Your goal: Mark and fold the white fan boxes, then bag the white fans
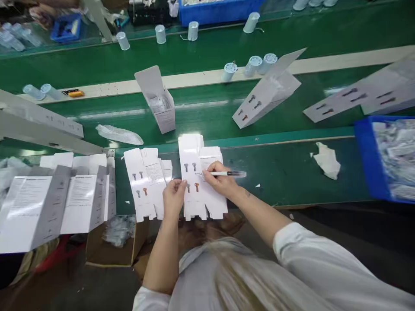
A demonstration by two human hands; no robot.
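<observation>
Carton blank [189, 160] lies flat on the green counter [292, 172], left hand [174, 195] steadying its edge, right hand [220, 180] close by, gripping a pen [227, 174] against it; flat blanks [145, 181] sit alongside, folded cartons [155, 101] beyond.

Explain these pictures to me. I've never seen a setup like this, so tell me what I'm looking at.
This is one picture, taken by a camera worn on a person's head and looking forward and down, so the arms reach up from the bottom edge. There is no machine here, only two bare hands. The right hand holds a pen over a flat printed white carton blank, and the left hand touches that blank's edge. Another stack of blanks lies beside it. Farther off, on a green belt, stand a part-folded carton and pale cylinders. A blue crate sits at the right.
</observation>
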